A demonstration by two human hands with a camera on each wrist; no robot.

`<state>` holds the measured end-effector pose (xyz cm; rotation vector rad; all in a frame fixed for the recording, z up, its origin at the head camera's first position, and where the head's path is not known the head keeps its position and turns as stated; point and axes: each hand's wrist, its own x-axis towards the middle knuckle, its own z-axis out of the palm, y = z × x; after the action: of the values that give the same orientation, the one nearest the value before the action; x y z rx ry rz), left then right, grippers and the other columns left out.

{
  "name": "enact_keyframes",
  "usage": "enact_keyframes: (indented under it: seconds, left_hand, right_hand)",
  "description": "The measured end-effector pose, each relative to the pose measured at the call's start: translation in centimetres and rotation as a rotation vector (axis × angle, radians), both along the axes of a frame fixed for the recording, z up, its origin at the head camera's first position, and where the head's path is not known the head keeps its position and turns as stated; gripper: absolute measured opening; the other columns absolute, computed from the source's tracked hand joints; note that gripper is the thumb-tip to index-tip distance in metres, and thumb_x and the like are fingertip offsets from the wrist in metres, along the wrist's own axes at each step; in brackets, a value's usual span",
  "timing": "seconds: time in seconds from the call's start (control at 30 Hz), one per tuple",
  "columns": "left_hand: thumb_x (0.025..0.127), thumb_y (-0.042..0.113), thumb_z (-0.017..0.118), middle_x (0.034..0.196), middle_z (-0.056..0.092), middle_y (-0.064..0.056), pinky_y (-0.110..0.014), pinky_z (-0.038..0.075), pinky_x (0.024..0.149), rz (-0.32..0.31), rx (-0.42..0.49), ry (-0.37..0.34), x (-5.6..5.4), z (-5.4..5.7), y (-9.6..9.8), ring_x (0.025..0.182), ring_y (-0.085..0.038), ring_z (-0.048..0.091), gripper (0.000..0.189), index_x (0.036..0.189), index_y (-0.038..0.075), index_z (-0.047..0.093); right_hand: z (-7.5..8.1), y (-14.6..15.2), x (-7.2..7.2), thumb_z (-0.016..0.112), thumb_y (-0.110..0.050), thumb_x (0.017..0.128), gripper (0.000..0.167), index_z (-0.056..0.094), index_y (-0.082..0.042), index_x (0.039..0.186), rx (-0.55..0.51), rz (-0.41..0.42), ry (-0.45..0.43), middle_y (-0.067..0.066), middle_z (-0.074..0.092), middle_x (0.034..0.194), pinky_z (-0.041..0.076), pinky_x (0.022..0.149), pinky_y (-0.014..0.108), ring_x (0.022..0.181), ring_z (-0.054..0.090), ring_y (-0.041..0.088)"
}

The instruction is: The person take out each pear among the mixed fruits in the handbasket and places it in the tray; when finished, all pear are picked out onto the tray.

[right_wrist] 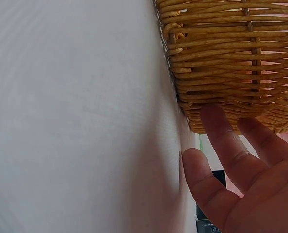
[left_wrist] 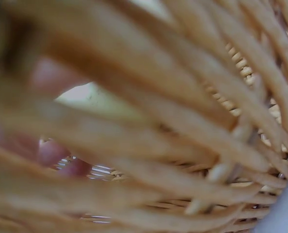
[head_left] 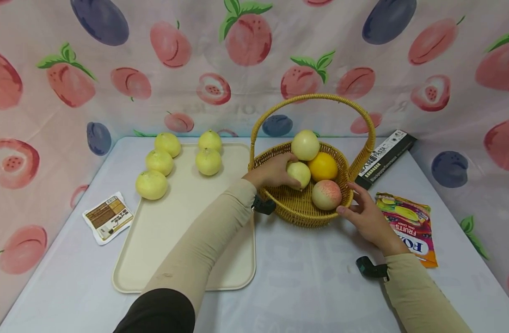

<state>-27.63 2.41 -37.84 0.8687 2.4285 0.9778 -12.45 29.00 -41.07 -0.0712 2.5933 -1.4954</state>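
My left hand reaches over the left rim of a wicker basket and grips a round pale yellow-green fruit inside it. In the left wrist view, blurred fingers and the pale fruit show through the weave. Beside that fruit lie an orange, a peach and another pale fruit. At the basket's right side, my right hand touches the outer wall with loosely extended fingers. The right wrist view shows its fingertips against the wicker.
Left of the basket is a cream tray bearing several yellow-green fruits along its far and left parts. A small flat packet lies left of it. A black pasta box and a candy bag lie at the right.
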Motion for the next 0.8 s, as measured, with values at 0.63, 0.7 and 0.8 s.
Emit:
enact_keyframes:
  seconds: [0.63,0.7,0.8]
  left_hand:
    - [0.082,0.032,0.084,0.136,0.053,-0.005,-0.032,0.044,0.096,-0.064,-0.032,-0.004,0.35,0.05,-0.02,0.115,-0.018,0.052,0.074,0.143,0.011,0.046]
    - [0.082,0.034,0.084,0.139,0.051,-0.005,-0.033,0.043,0.098,-0.080,-0.036,0.000,0.41,0.07,-0.02,0.118,-0.018,0.051,0.076,0.144,0.012,0.046]
    - [0.083,0.038,0.083,0.144,0.050,-0.005,-0.032,0.040,0.102,-0.103,-0.047,0.019,0.51,0.12,-0.01,0.123,-0.018,0.048,0.079,0.148,0.015,0.045]
  right_hand:
    - [-0.10,0.05,-0.08,0.060,-0.034,0.102,0.081,0.009,-0.014,0.162,0.000,0.003,0.005,0.029,0.019,0.160,0.045,0.097,0.052,0.124,0.048,0.047]
    - [-0.11,0.06,-0.06,0.060,-0.033,0.102,0.081,0.009,-0.013,0.162,0.001,0.003,0.008,0.029,0.019,0.160,0.045,0.097,0.051,0.124,0.049,0.047]
    - [-0.08,0.06,-0.05,0.060,-0.033,0.102,0.080,0.010,-0.013,0.162,0.009,0.005,0.015,0.030,0.020,0.159,0.046,0.095,0.047,0.123,0.050,0.046]
